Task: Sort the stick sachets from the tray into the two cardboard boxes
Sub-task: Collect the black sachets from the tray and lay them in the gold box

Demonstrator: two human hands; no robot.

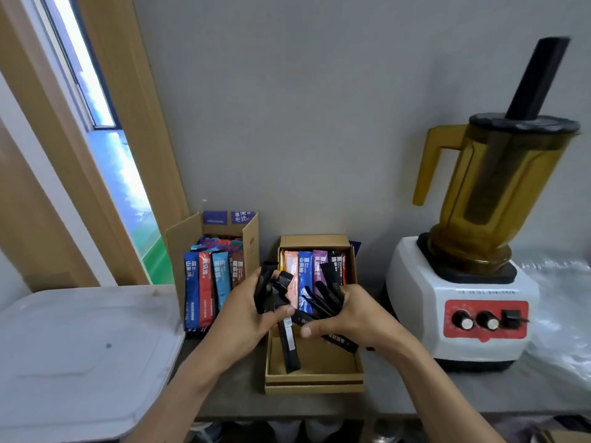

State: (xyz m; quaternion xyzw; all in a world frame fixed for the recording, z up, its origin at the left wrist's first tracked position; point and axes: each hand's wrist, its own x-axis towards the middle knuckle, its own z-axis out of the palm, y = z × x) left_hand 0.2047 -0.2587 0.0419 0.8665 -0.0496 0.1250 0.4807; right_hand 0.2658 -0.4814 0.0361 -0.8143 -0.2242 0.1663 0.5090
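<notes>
Both hands over the low box.

- Your left hand (246,314) is curled round a fanned bundle of black foil stick sachets (267,289), thumb across the front and ends pointing up. The fan lets you see each end, which probably helps with counting or squaring them.
- Your right hand (351,311) clasps a second bundle of black stick sachets (326,292), fingers wrapped behind and thumb pressed low. This bundle splays more and looks less settled.
- Both bundles hang above the shallow brown cardboard box (315,383) on the grey counter (399,394), so anything that slips falls inside it.
- One loose black sachet (289,350) lies slanted on the box floor, its upper end under your left hand. Another dark one pokes out below your right palm. I cannot tell if you are gripping it.
- A row of orange, blue, purple and dark sachets (305,266) stands against the rear of that box. The front floor is bare, presumably left for the black ones.
- The tall brown cardboard box with raised flaps (176,241) stands just to the left, packed upright with blue and red sachets (208,282). Standing them on end keeps the labels readable.
- The white plastic tray (80,346) sits at far left, beside the tall box. Every sachet in view is in a hand or a box.
- A white-based blender with an amber jug (460,298) stands to the right, near your right wrist.

Judgement: sorting is nearly done. Square the bundles before lowering them, as loose ends could snag the box wall.
</notes>
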